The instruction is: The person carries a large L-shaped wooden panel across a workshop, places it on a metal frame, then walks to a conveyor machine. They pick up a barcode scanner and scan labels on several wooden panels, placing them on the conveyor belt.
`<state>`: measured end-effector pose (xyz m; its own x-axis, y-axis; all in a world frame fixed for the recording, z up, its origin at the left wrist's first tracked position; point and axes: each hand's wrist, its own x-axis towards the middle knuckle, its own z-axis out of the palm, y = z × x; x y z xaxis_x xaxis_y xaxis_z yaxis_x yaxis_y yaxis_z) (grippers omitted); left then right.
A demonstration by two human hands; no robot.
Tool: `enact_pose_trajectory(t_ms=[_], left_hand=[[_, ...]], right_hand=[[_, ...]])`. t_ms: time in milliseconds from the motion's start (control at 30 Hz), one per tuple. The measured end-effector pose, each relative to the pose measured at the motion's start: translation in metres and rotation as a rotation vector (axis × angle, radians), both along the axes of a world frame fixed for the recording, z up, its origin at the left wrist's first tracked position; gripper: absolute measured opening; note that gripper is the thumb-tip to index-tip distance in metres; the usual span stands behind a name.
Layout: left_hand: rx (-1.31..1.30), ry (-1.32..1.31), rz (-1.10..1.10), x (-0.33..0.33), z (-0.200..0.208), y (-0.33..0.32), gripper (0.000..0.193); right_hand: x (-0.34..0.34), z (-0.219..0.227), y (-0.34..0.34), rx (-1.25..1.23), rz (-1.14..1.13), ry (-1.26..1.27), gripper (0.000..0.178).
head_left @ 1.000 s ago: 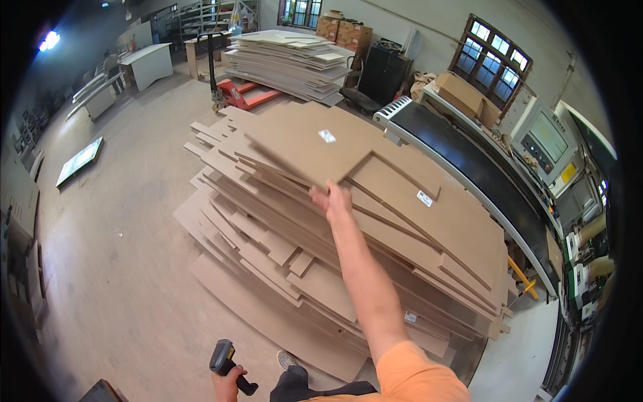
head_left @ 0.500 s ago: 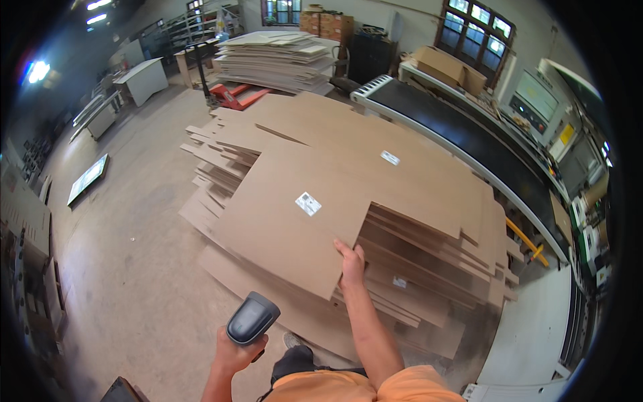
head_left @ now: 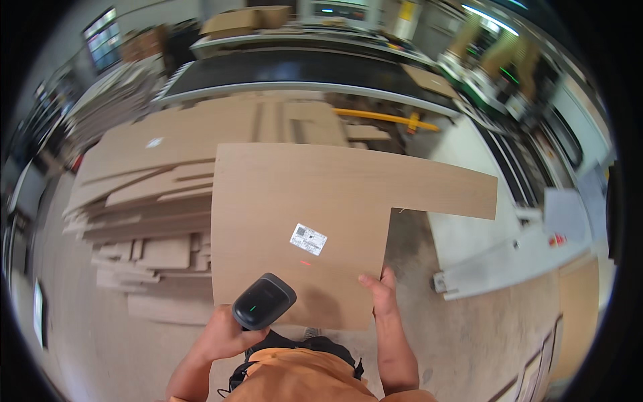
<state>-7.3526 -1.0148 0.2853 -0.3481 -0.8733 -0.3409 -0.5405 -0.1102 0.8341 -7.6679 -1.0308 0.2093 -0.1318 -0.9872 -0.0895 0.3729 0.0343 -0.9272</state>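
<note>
In my left hand is a dark grey handheld barcode scanner, fingers wrapped round its grip; a small green light shows on its top. My right hand pinches the edge of a large L-shaped brown board, thumb on the face and fingers behind. The board is lifted in front of me, with a narrow arm stretching to the right. A white printed label is stuck near its middle. Just below the label a red light mark falls on the board.
A stack of brown boards stands to the left, another label on its top sheet. Behind runs a black conveyor belt with a cardboard box beyond it. A yellow bar and a white machine panel are on the right.
My view has turned right. My right hand has lifted the L-shaped board off the stack and carried it in front of me. The scanner now points at the board, and its green light shows.
</note>
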Motion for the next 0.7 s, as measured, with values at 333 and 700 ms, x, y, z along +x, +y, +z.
enact_pose_trajectory(t_ms=[333, 700], left_hand=[[-0.083, 0.132, -0.512, -0.032, -0.011, -0.115, 0.022], [-0.035, 0.1, -0.422, -0.171, -0.029, -0.166, 0.023]], right_hand=[[0.011, -0.041, 0.05, -0.06, -0.434, 0.056, 0.045], [-0.124, -0.074, -0.002, -0.036, -0.425, 0.033, 0.044]])
